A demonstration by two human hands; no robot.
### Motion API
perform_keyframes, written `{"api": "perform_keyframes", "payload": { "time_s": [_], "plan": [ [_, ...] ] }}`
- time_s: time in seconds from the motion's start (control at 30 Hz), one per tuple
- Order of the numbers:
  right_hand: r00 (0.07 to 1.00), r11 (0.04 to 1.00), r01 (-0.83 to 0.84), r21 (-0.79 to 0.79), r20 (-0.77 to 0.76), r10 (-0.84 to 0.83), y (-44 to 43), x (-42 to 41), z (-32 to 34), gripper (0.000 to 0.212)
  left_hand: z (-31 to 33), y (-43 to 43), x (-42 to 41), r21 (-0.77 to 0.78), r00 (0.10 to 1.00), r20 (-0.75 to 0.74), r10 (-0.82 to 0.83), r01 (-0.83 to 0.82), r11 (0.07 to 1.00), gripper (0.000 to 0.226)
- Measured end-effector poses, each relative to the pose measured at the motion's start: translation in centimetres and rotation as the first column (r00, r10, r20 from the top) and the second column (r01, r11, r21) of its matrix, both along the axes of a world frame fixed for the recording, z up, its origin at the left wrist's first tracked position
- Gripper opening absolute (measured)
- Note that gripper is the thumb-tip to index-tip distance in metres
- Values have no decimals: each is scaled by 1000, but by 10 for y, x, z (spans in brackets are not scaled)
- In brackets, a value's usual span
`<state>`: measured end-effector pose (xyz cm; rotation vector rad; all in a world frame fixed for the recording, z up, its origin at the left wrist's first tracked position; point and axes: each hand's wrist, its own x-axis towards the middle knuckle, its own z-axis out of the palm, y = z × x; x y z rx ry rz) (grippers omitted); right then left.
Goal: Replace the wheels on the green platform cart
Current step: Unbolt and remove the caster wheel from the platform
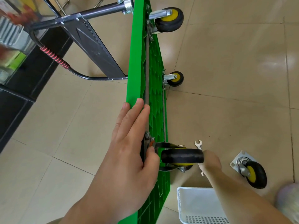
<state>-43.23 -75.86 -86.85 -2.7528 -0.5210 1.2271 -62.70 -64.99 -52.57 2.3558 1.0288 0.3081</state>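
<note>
Left grip (129, 143), fingers straight, is bracing the rigid, probably tippy green platform cart (153, 78) by its rim. Right grip (210, 160) is reaching just beyond the caster (182, 156); I cannot tell its closure.

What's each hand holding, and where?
Right hand grips the wrench mid-shank, both ends showing. Left hand rests flat on the upper edge of the green platform cart.
</note>
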Motion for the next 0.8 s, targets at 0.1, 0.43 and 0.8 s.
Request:
{"api": "perform_keyframes", "payload": {
  "time_s": [0.1,0.43,0.8],
  "plan": [
    [999,1000,17,12,-35,-17,0,-2,2,22,0,0,-1,-2,1000,5,-5,5,1000,76],
    [993,918,115,378,-44,-106,4,12,90,22,-4,7,-7,-72,998,61,-27,31,997,78],
    [972,623,-116,773,-43,233,33,-2,305,13,0,11,-5,-208,990,138,-3,32,978,87]
  ]
}}
